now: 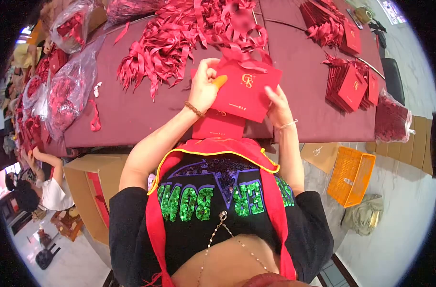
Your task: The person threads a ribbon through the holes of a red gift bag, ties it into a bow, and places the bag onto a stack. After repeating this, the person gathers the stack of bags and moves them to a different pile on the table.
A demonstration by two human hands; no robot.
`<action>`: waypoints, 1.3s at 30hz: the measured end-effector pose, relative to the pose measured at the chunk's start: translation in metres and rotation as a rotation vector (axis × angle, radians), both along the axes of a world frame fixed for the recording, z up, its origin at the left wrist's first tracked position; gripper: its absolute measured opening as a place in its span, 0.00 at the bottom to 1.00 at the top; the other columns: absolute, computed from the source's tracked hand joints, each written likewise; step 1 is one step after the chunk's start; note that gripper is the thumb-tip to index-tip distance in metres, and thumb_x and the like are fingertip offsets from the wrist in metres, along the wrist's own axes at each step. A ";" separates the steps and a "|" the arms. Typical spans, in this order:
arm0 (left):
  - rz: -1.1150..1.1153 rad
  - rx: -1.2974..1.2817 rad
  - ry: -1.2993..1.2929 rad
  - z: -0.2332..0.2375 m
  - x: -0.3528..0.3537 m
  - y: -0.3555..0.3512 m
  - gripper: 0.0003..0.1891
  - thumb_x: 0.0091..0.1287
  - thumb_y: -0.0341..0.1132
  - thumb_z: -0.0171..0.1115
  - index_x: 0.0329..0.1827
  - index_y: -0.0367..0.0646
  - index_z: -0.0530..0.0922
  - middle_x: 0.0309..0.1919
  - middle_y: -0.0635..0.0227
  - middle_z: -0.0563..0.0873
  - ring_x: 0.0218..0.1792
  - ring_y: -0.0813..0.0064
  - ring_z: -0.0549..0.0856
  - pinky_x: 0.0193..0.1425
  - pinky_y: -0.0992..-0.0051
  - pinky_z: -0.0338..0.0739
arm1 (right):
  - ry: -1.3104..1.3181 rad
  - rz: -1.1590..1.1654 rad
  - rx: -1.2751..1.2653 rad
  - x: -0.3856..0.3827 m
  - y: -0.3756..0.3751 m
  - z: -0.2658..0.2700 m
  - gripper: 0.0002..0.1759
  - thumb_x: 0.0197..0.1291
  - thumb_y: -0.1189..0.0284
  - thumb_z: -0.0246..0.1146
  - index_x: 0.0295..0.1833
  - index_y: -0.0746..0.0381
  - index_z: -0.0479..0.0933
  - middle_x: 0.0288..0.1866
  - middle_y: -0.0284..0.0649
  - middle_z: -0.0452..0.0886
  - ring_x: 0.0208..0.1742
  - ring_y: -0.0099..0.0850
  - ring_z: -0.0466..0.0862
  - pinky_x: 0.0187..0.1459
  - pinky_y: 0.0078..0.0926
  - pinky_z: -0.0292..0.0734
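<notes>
A flat red paper gift bag (244, 88) with a gold logo is held tilted above the table, close to my body. My left hand (206, 88) grips its left side, an orange finger cover on the thumb and the other fingers curled. At the right edge, my right hand (278, 106) holds the bag with its thumb on the front; its other fingers are partly hidden. Red ribbon (244, 58) lies along the bag's top edge. Beneath it, another red bag (218, 128) rests at the table edge, partly covered.
Loose red ribbons (155, 55) form a large heap behind my hands. Stacked red bags (349, 88) stand at the right. Plastic sacks (67, 98) lie at the left. An orange basket (351, 177) and an open carton (91, 191) flank me below; another person (48, 186) is far left.
</notes>
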State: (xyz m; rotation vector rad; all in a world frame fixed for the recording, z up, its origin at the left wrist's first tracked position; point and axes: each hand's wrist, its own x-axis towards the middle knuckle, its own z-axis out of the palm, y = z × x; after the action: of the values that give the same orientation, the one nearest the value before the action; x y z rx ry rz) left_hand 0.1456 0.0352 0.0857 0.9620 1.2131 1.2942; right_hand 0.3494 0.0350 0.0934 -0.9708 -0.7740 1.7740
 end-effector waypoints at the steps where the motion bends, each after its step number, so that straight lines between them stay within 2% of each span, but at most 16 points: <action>1: -0.067 0.029 0.147 -0.005 -0.001 -0.001 0.23 0.60 0.22 0.58 0.58 0.43 0.63 0.26 0.75 0.74 0.26 0.88 0.71 0.28 0.87 0.66 | -0.050 0.010 0.016 0.003 0.006 -0.009 0.21 0.59 0.76 0.56 0.59 0.63 0.65 0.52 0.39 0.76 0.52 0.27 0.76 0.54 0.29 0.72; 4: -0.118 -0.051 0.117 0.009 -0.003 -0.001 0.22 0.63 0.26 0.55 0.60 0.44 0.63 0.31 0.71 0.79 0.27 0.86 0.76 0.29 0.87 0.70 | -0.124 -0.046 0.001 0.025 0.016 -0.008 0.25 0.56 0.76 0.60 0.59 0.64 0.64 0.54 0.40 0.73 0.53 0.29 0.75 0.54 0.28 0.72; 6: -0.064 -0.055 0.058 0.007 -0.020 -0.002 0.20 0.66 0.32 0.53 0.60 0.45 0.65 0.35 0.69 0.80 0.24 0.84 0.78 0.29 0.87 0.71 | -0.323 -0.175 0.033 0.061 0.036 -0.027 0.34 0.55 0.75 0.61 0.66 0.63 0.54 0.53 0.44 0.73 0.52 0.31 0.76 0.52 0.30 0.74; 7: -0.039 -0.050 0.113 0.002 -0.036 0.000 0.15 0.65 0.27 0.51 0.56 0.42 0.68 0.34 0.67 0.80 0.25 0.85 0.77 0.27 0.84 0.73 | -0.342 -0.158 0.053 0.070 0.037 -0.009 0.38 0.54 0.75 0.62 0.68 0.63 0.51 0.54 0.46 0.72 0.53 0.32 0.75 0.50 0.28 0.75; 9: 0.065 -0.073 0.121 -0.007 -0.065 -0.005 0.12 0.65 0.26 0.51 0.51 0.40 0.72 0.34 0.69 0.80 0.26 0.85 0.76 0.31 0.85 0.72 | -0.499 -0.204 0.174 0.128 0.063 -0.069 0.37 0.54 0.75 0.63 0.67 0.65 0.54 0.56 0.48 0.71 0.56 0.32 0.73 0.52 0.27 0.73; 11: 0.113 -0.052 0.175 -0.023 -0.088 -0.014 0.11 0.64 0.26 0.52 0.49 0.40 0.73 0.33 0.70 0.81 0.27 0.84 0.76 0.32 0.85 0.72 | -0.906 -0.190 0.286 0.171 0.075 -0.114 0.35 0.54 0.73 0.63 0.65 0.68 0.56 0.59 0.48 0.69 0.58 0.33 0.71 0.56 0.30 0.70; 12: 0.095 -0.069 0.232 -0.027 -0.094 -0.021 0.10 0.64 0.26 0.53 0.47 0.40 0.75 0.31 0.70 0.81 0.26 0.84 0.77 0.31 0.85 0.72 | -0.916 -0.208 0.289 0.179 0.076 -0.128 0.34 0.53 0.72 0.64 0.64 0.65 0.59 0.58 0.51 0.69 0.58 0.38 0.71 0.57 0.35 0.68; 14: 0.095 -0.171 0.268 -0.038 -0.095 -0.036 0.08 0.63 0.27 0.54 0.44 0.40 0.77 0.28 0.71 0.81 0.25 0.85 0.77 0.30 0.85 0.72 | -1.807 -0.300 0.471 0.148 0.061 -0.094 0.35 0.50 0.71 0.65 0.64 0.61 0.61 0.54 0.52 0.71 0.54 0.44 0.73 0.56 0.39 0.68; 15: 0.101 -0.134 0.243 -0.053 -0.098 -0.041 0.07 0.62 0.27 0.55 0.42 0.40 0.78 0.26 0.71 0.81 0.25 0.85 0.78 0.28 0.84 0.72 | -1.965 -0.412 0.576 0.115 0.053 -0.068 0.30 0.48 0.69 0.66 0.60 0.59 0.67 0.50 0.52 0.72 0.51 0.47 0.73 0.54 0.41 0.68; 17: 0.152 -0.123 0.330 -0.063 -0.096 -0.046 0.07 0.62 0.28 0.56 0.42 0.41 0.79 0.25 0.72 0.80 0.25 0.85 0.78 0.28 0.83 0.72 | -1.536 -0.365 0.922 0.088 0.057 -0.056 0.23 0.50 0.68 0.64 0.54 0.61 0.71 0.50 0.48 0.73 0.51 0.45 0.73 0.54 0.38 0.68; 18: 0.144 -0.152 0.398 -0.064 -0.099 -0.045 0.08 0.61 0.29 0.57 0.42 0.41 0.78 0.25 0.68 0.81 0.25 0.80 0.80 0.30 0.80 0.74 | -1.325 -0.244 0.902 0.064 0.053 -0.055 0.18 0.52 0.70 0.63 0.49 0.63 0.74 0.47 0.46 0.75 0.50 0.43 0.73 0.53 0.37 0.68; 21: 0.171 0.081 0.842 -0.067 -0.104 -0.037 0.09 0.60 0.31 0.56 0.43 0.43 0.77 0.36 0.58 0.82 0.37 0.61 0.82 0.39 0.66 0.75 | -1.163 0.012 1.151 -0.027 0.020 -0.020 0.14 0.51 0.69 0.63 0.44 0.61 0.76 0.43 0.42 0.76 0.46 0.41 0.75 0.49 0.35 0.69; 25: 0.159 0.070 1.186 -0.075 -0.106 -0.015 0.11 0.60 0.39 0.57 0.44 0.46 0.74 0.38 0.58 0.79 0.37 0.56 0.80 0.38 0.60 0.74 | -1.354 0.235 1.180 -0.076 -0.006 -0.024 0.16 0.49 0.64 0.65 0.44 0.57 0.78 0.40 0.36 0.75 0.42 0.35 0.73 0.40 0.33 0.65; 31: 0.118 0.250 1.186 -0.072 -0.126 -0.029 0.09 0.59 0.37 0.58 0.38 0.44 0.76 0.33 0.60 0.79 0.37 0.58 0.79 0.38 0.64 0.73 | -1.327 0.246 1.203 -0.076 -0.015 -0.017 0.18 0.49 0.65 0.64 0.47 0.59 0.76 0.41 0.37 0.75 0.43 0.37 0.73 0.41 0.33 0.66; 33: -0.087 0.308 1.325 -0.058 -0.142 -0.050 0.06 0.60 0.36 0.57 0.35 0.44 0.74 0.30 0.62 0.77 0.36 0.60 0.79 0.37 0.64 0.72 | -1.294 0.247 1.206 -0.073 -0.015 -0.022 0.19 0.49 0.66 0.64 0.48 0.59 0.76 0.41 0.38 0.75 0.43 0.37 0.74 0.42 0.34 0.67; 39: -0.285 0.139 1.566 -0.047 -0.200 -0.115 0.03 0.57 0.34 0.55 0.31 0.47 0.73 0.25 0.66 0.76 0.31 0.64 0.79 0.34 0.64 0.71 | -1.293 0.311 1.147 -0.076 -0.014 -0.020 0.20 0.48 0.66 0.65 0.48 0.61 0.75 0.45 0.40 0.75 0.48 0.39 0.73 0.48 0.37 0.66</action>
State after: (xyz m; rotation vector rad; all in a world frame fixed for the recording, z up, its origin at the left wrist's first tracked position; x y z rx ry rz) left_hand -0.0542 -0.0799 0.0385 2.3048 1.9498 0.1778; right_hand 0.2736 0.0209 0.0732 -1.0618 -2.4465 0.3951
